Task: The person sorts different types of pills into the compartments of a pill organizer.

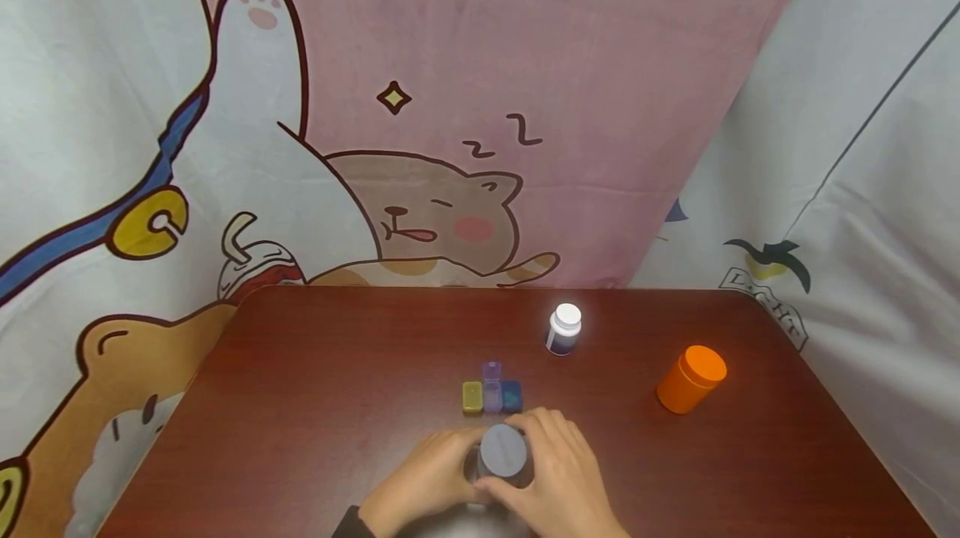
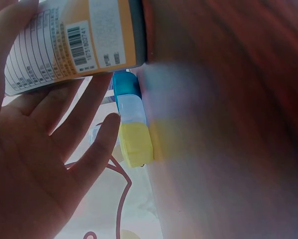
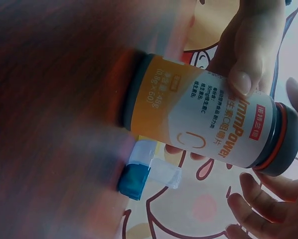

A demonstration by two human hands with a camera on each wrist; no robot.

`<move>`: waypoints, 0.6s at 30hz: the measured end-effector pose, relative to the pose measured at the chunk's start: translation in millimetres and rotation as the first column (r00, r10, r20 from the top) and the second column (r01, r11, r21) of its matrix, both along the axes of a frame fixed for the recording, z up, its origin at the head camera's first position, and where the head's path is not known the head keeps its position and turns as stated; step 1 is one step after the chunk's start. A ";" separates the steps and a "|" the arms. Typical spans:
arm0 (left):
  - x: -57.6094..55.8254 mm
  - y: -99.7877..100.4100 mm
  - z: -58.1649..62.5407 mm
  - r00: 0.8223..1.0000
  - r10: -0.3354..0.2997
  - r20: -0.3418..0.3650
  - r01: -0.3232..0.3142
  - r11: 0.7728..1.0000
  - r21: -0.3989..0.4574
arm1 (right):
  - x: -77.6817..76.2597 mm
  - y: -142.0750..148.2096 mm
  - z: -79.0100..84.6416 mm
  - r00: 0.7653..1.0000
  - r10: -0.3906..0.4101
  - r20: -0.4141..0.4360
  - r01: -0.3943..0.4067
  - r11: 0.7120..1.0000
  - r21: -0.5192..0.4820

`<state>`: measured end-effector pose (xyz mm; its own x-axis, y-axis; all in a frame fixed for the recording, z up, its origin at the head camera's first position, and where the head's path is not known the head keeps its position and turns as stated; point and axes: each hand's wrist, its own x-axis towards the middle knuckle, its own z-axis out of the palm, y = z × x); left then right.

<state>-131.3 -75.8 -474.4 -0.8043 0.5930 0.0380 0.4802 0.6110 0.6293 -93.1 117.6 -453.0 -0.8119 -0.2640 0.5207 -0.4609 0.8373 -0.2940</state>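
In front of me a vitamin C tablet bottle [image 3: 199, 109] with a white and orange label and dark grey ends stands upright. My left hand [image 1: 431, 467] grips its body from the left, thumb on one side and fingers behind. My right hand [image 1: 562, 467] is curled about the top from the right, thumb and fingertips at the grey lid [image 1: 503, 450]. An orange ring shows just under the lid in the right wrist view. Just beyond the hands sits a small pill box [image 1: 472, 398] with yellow, clear purple and blue compartments; the middle flap stands raised.
A white bottle [image 1: 567, 317] with a dark label stands farther back, right of the pill box. To the right is an orange jar [image 1: 690, 379]. All rest on a reddish-brown table [image 1: 315, 388], with a cartoon-printed cloth [image 1: 600, 104] hanging behind it.
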 end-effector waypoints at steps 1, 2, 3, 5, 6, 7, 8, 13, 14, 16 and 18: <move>0.1 0.0 -0.2 1.000 0.001 -0.002 -0.001 1.000 0.002 | -0.3 0.1 -0.4 1.000 0.011 -0.006 -0.011 1.000 -0.003; 0.2 -0.2 -0.4 1.000 0.001 -0.004 -0.001 1.000 0.004 | -0.6 0.2 -0.7 1.000 0.022 -0.006 -0.022 1.000 -0.005; 0.3 -0.5 -0.6 1.000 0.000 -0.007 0.000 1.000 0.006 | -0.7 0.3 -0.9 0.999 0.035 -0.001 -0.035 0.999 -0.009; 0.1 -0.9 -0.8 1.000 -0.004 -0.010 0.004 1.000 0.011 | -0.8 1.1 -1.1 0.998 0.055 0.030 -0.055 0.998 -0.020; -0.1 -1.0 -1.1 1.000 -0.007 -0.013 0.007 1.000 0.014 | -0.7 1.4 -1.0 0.997 0.066 0.045 -0.065 0.998 -0.026; -0.3 -1.1 -1.4 1.000 -0.010 -0.016 0.010 1.000 0.017 | -0.5 1.7 -0.8 0.995 0.074 0.063 -0.072 0.997 -0.029; -0.6 -1.2 -2.0 1.000 -0.013 -0.016 0.013 1.000 0.020 | 0.1 2.0 -0.5 0.993 0.079 0.083 -0.077 0.996 -0.033; -1.2 -0.8 -5.1 1.000 -0.016 -0.009 0.017 0.999 0.033 | 2.3 3.0 2.0 0.986 0.119 0.117 -0.114 0.992 -0.047; -1.2 -0.7 -5.6 1.000 -0.015 -0.007 0.016 0.999 0.036 | 2.8 3.1 2.5 0.985 0.127 0.119 -0.121 0.991 -0.054; -0.8 -0.5 -5.8 1.000 -0.016 -0.003 0.016 0.999 0.046 | 3.4 3.2 3.3 0.982 0.147 0.120 -0.140 0.988 -0.068; -0.5 -0.6 -5.7 1.000 -0.015 -0.002 0.015 0.998 0.055 | 3.8 3.3 3.5 0.978 0.169 0.123 -0.159 0.983 -0.087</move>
<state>-131.8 -76.4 -480.1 -0.7955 0.6017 0.0719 0.4896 0.5682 0.6614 -89.3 121.0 -449.5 -0.8225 -0.3627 0.4382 -0.5440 0.7264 -0.4199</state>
